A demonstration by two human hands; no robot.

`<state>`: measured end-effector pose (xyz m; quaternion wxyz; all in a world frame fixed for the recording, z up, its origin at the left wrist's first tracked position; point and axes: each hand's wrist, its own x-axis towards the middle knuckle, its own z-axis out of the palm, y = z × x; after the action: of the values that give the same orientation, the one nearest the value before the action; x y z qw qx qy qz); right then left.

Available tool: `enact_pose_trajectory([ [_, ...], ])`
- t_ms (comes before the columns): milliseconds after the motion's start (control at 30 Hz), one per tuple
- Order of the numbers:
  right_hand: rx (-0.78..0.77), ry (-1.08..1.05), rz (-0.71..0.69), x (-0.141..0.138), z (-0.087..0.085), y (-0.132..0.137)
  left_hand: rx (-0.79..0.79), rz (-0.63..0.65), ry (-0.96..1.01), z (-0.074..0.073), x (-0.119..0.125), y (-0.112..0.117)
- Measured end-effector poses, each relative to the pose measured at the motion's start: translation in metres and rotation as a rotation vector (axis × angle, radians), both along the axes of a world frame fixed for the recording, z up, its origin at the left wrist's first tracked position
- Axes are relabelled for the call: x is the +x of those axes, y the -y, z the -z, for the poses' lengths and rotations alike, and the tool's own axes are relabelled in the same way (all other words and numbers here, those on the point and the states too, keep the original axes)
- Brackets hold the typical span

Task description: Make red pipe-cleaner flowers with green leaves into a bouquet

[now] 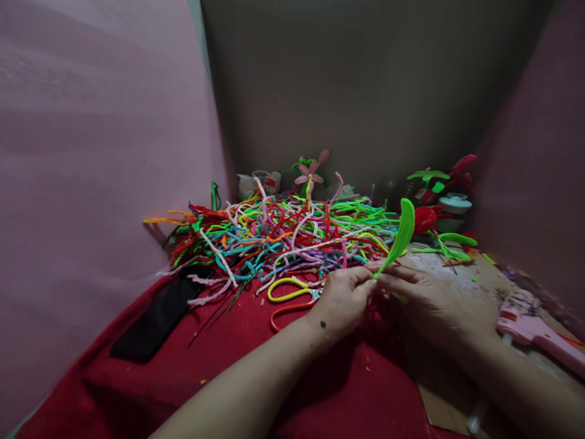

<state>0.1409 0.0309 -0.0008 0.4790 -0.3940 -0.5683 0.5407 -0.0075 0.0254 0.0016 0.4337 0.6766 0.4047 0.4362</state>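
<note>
A bright green pipe-cleaner leaf [401, 235] stands up between my two hands, its blade curving up to the right. My left hand [345, 296] pinches its narrow lower end between thumb and fingers. From the other side, my right hand [420, 292] closes on the same end, its fingertips meeting those of the left. What lies beneath the fingers is hidden in shadow. Scissors with one yellow and one red handle [290, 291] lie just left of my left hand, their blades partly covered by it.
A big tangled pile of coloured pipe cleaners [283, 231] fills the back of the red cloth [256, 378]. A black phone [155, 317] lies at left. On the right are a cardboard sheet [439, 390], a pink glue gun [525, 323] and a red pipe-cleaner flower [425, 219]. Walls enclose the back and sides.
</note>
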Motion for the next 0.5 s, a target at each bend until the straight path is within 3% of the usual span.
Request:
enact_pose_trajectory([
  [300,-0.194,-0.244,-0.163,0.0027,0.0064,-0.0021,-0.451,0.299,0.383,-0.0024,-0.0049,-0.0010],
  [433,-0.243,-0.327,-0.279,0.0056,0.0048,-0.0011,-0.596,0.484,0.482,-0.0007,-0.0076,-0.0007],
  [500,-0.244,-0.328,-0.269,0.0050,0.0042,0.0000,-0.631,0.551,0.488,-0.0007,-0.0084,-0.0011],
])
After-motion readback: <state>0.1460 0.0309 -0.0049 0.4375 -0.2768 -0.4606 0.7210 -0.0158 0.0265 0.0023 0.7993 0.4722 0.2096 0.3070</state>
